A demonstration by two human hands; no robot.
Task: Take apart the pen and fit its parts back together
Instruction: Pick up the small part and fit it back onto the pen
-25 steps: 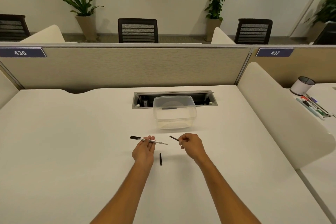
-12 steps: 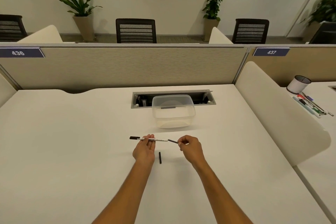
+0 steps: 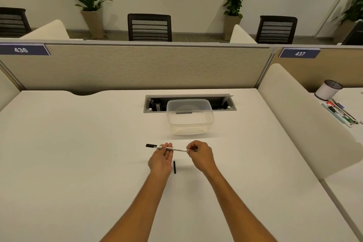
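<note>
over white desk (image 3: 78, 163), pen (image 3: 167, 147) lies left-right, black end leftward, pinched by left hand (image 3: 161, 160) and right hand (image 3: 200, 153) fingers.

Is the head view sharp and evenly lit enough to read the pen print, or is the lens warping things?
Head view: even soft light, faint shadows under the hands, left hand, right hand; no glare; partition rail bows from wide-angle distortion; print on the pen is too small and soft to read.

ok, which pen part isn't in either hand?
The small black piece lying on the desk between the wrists; the white barrel is held by both hands.
</note>
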